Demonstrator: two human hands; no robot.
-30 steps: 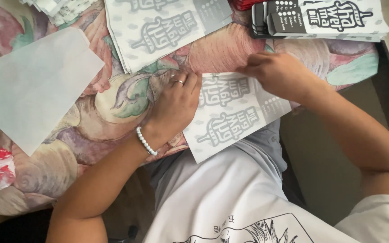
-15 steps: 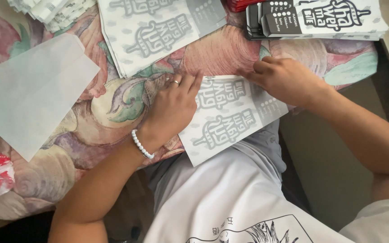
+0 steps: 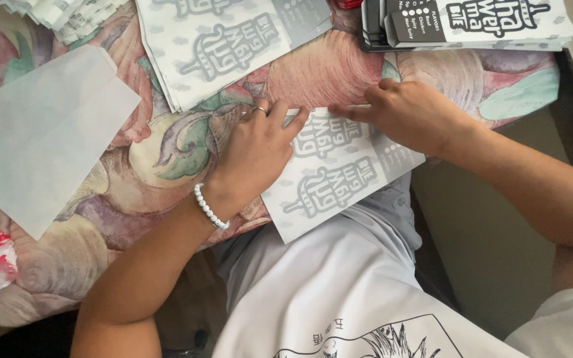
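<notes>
Your left hand (image 3: pixel 256 156) lies flat, fingers spread, on a grey-printed paper sheet (image 3: pixel 339 176) at the near edge of the floral-covered bench (image 3: pixel 134 166). Your right hand (image 3: pixel 409 113) presses fingertips on its far edge; a paper stack (image 3: pixel 227 43) lies beyond.

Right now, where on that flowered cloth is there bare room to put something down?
Bare cloth shows between the plain sheet and the left hand, bordered above by the printed stack. A smaller patch lies above the right hand, below the dark-printed stack. It is crowded where both hands press the printed sheet.
</notes>
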